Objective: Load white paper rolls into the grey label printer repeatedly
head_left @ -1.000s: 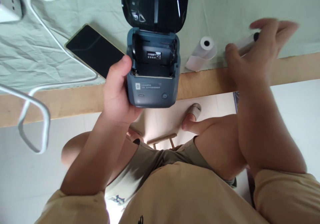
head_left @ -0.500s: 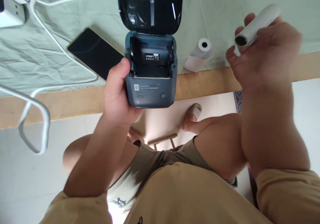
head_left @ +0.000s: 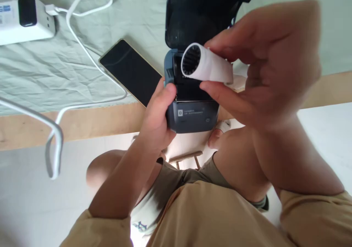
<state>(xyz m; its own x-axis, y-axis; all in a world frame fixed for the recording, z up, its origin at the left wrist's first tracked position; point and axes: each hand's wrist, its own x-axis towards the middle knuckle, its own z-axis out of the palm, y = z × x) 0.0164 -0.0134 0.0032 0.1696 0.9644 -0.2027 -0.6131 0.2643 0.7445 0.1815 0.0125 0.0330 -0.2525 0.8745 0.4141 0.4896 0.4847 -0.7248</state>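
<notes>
My left hand (head_left: 158, 115) grips the left side of a dark blue portable label printer (head_left: 192, 119), its thumb near the rim of the paper bay. The printer's glossy black lid (head_left: 192, 15) stands swung up, away from me. Between the thumb and fingers of my right hand (head_left: 275, 63) is a white paper roll (head_left: 216, 67), tilted so its hollow, ribbed core faces left. This roll hangs over the bay and hides much of it; whether it touches the printer I cannot tell.
Left of the printer, a black-screened phone (head_left: 129, 71) lies on the green cloth (head_left: 143, 15). A white box with a dark panel (head_left: 41, 26) has a white cable (head_left: 78, 39) plugged in. Another cable loop (head_left: 56, 140) hangs past the wooden table edge (head_left: 74, 124).
My right hand has brought the paper roll left, from beside the printer to over its bay. The printer sits further right in view, and the second roll is now largely behind my right hand.
</notes>
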